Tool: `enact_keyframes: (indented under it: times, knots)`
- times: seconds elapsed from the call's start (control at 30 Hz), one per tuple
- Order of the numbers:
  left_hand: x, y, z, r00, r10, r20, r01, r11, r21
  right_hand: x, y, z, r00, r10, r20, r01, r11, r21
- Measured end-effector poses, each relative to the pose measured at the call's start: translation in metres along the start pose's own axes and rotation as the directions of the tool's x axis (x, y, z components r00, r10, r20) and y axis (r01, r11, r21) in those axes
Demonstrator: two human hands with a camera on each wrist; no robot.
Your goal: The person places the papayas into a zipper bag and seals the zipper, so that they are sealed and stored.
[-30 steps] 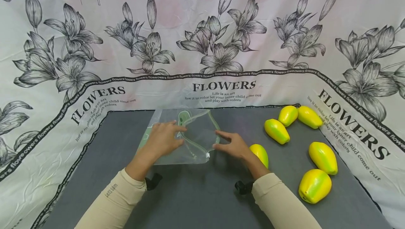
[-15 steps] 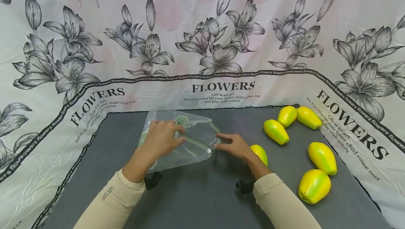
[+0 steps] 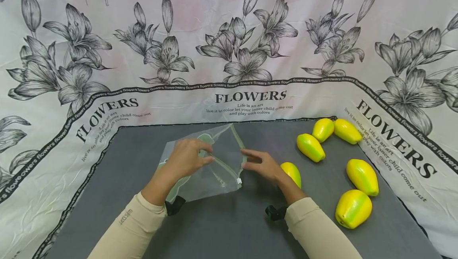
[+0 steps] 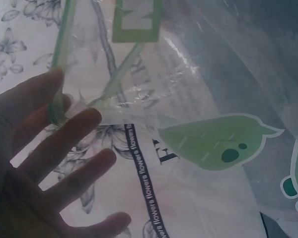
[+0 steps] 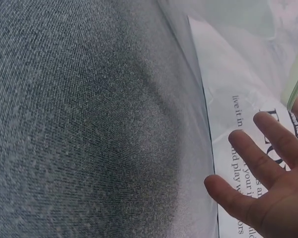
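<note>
Your left hand (image 3: 187, 157) and right hand (image 3: 262, 166) pinch the clear, green-printed plastic zip bag (image 3: 211, 178), now gaping taller, seemingly opened further.

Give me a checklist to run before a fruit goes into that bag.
1. Left grip: ok; the left hand pinches one side of the clear bag at its mouth.
2. Mouth spread: ok; the two sides of the zip strip stand apart, with the right hand at the opposite side.
3. Slider out of the way: ok; the white slider sits at the near corner.
4. Bag resting on the table: cannot tell; its underside contact isn't clear.
5. Nearest fruit fully in sight: not ok; the right forearm partly covers it.
6. Hand free to lift it: not ok; both are on the bag.
</note>
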State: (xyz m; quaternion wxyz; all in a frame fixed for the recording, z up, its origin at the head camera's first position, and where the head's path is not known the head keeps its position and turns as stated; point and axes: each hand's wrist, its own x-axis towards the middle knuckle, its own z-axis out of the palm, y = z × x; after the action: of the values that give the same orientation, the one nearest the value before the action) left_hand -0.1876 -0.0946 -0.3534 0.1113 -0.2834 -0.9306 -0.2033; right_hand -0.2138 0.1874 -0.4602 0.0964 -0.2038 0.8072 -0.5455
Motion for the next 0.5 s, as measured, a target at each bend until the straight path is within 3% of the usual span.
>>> enact_keyframes:
  times: [0.17,0.37,0.5]
  knots:
    - [0.002,-0.002,0.005,0.997,-0.045,0.063,0.052,0.993,-0.102,-0.001,-0.003,0.0,1.0,-0.024,0.008,0.024,1.0,-0.001]
    - [0.003,-0.005,0.009,0.985,-0.093,0.142,0.123,0.967,-0.223,-0.005,-0.006,-0.002,1.0,-0.03,-0.01,0.029,1.0,-0.004]
    - [0.004,-0.008,0.012,0.985,-0.087,0.152,0.124,0.96,-0.251,-0.014,-0.013,-0.011,0.998,-0.034,-0.055,0.033,0.999,-0.01]
